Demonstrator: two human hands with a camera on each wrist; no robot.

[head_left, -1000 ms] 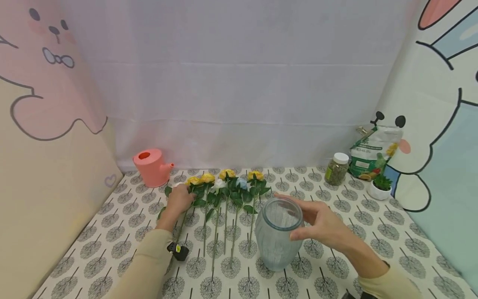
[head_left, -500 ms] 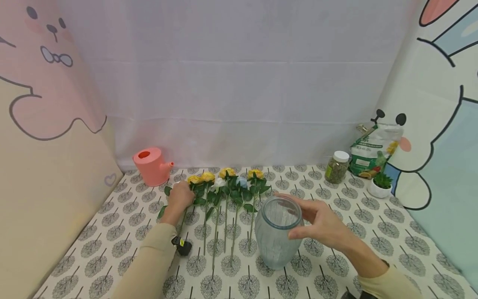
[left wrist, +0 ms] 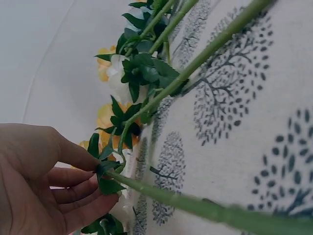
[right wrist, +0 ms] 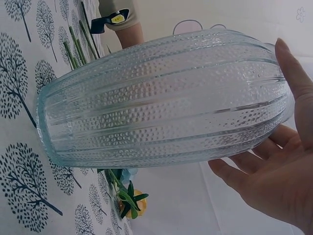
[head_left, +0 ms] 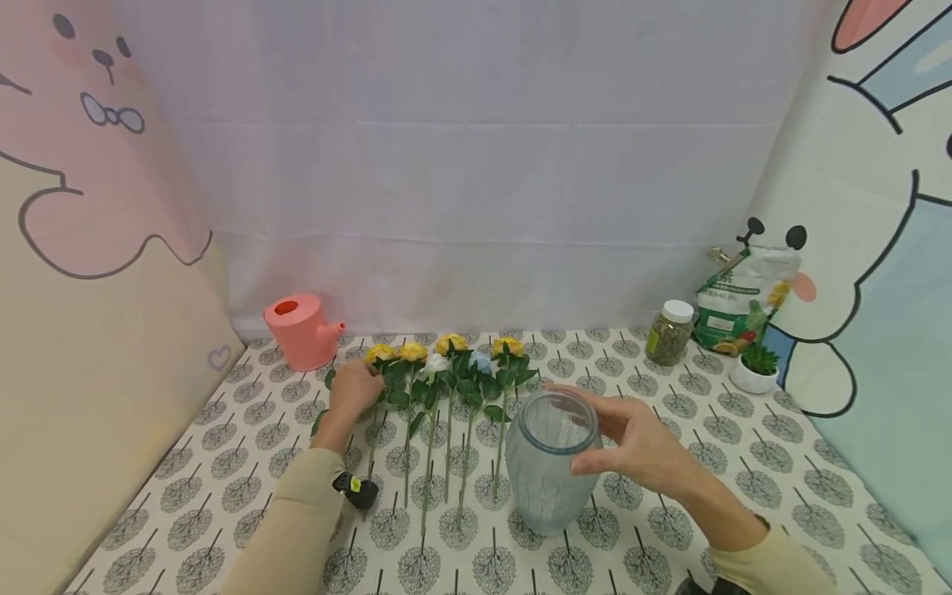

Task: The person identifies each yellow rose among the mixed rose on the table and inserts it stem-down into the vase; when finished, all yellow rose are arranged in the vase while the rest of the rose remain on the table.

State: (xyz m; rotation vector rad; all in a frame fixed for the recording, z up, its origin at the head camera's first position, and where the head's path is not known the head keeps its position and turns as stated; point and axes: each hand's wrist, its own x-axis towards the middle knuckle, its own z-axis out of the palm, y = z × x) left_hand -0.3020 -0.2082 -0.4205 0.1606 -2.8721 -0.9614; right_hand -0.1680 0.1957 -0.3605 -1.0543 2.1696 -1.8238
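At the left end of a row of roses, my left hand (head_left: 354, 390) pinches the green stem (left wrist: 161, 195) of a rose just below its leaves. Fingers cover most of that bloom, which seems to be the leftmost yellow one (head_left: 381, 353). A white bloom (left wrist: 122, 211) lies partly hidden under the hand. Several other roses, yellow, white (head_left: 436, 364) and pale blue (head_left: 481, 361), lie side by side with stems towards me. A ribbed clear glass vase (head_left: 549, 487) stands upright on the table, and my right hand (head_left: 641, 438) holds it near the rim, thumb and fingers on opposite sides.
A pink watering can (head_left: 301, 335) stands at the back left. Towards the back right are a white-lidded jar (head_left: 670, 335), a green and white bag (head_left: 736, 306) and a small potted succulent (head_left: 757, 369). Patterned cloth (head_left: 416, 570) covers the table; fabric walls enclose three sides.
The leftmost yellow rose has shifted slightly left and back, and its stem lies at a steeper angle beside my left hand. My right hand and the vase have stayed in place.
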